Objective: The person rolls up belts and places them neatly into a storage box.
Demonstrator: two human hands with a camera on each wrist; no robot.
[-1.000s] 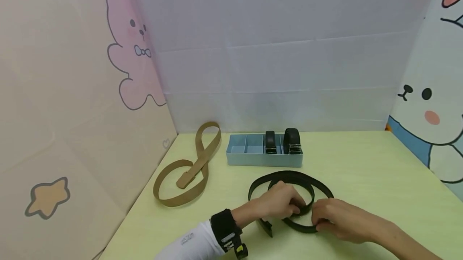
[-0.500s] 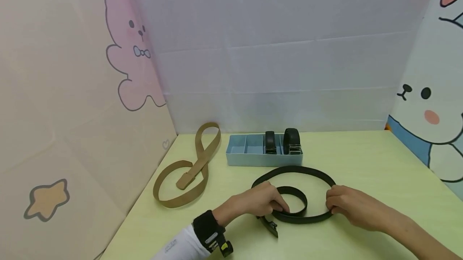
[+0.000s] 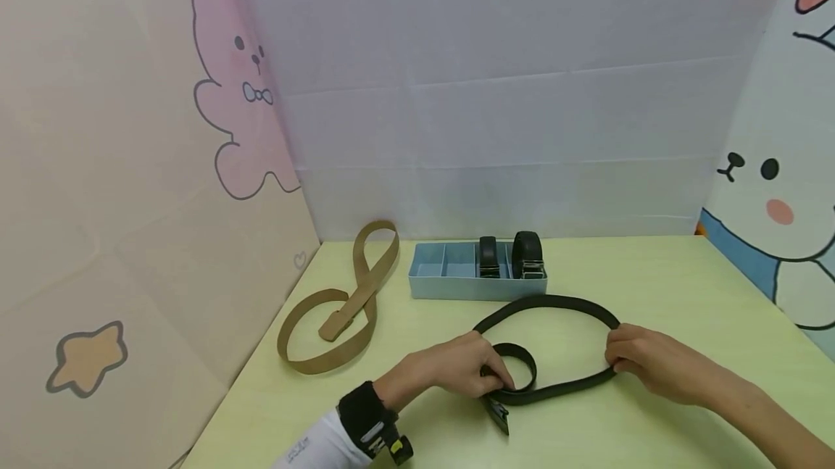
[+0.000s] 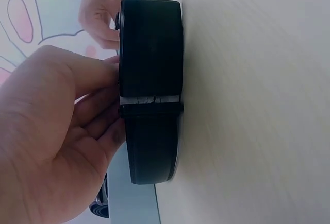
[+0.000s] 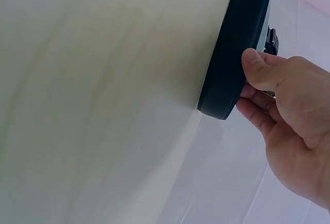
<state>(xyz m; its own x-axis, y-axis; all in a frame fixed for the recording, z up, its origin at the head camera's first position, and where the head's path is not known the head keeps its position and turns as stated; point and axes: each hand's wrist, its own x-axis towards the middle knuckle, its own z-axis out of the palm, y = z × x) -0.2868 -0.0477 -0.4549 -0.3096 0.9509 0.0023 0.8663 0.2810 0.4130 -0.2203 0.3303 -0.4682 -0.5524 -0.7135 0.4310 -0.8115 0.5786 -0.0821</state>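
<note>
A black belt (image 3: 554, 301) stands on its edge on the table, forming one wide loop with a small coil (image 3: 531, 359) inside its left end. My left hand (image 3: 464, 366) grips the belt at that coil, next to the buckle (image 3: 499, 417). In the left wrist view the dark buckle plate (image 4: 151, 49) faces the camera, with the fingers behind it. On the far right of the loop my right hand (image 3: 652, 360) pinches the strap. The right wrist view shows its thumb on the outer face of the strap (image 5: 237, 44).
Behind the belt sits a blue divided box (image 3: 476, 288). Two rolled black belts, one (image 3: 488, 255) and a larger one (image 3: 527, 251), stand in its right compartments. A tan belt (image 3: 372, 277) lies loosely looped on the left of the table (image 3: 685, 295).
My right hand has moved right and slightly away, drawing the loop wider. The left hand has shifted to the coil's left side, and the coil looks smaller.
</note>
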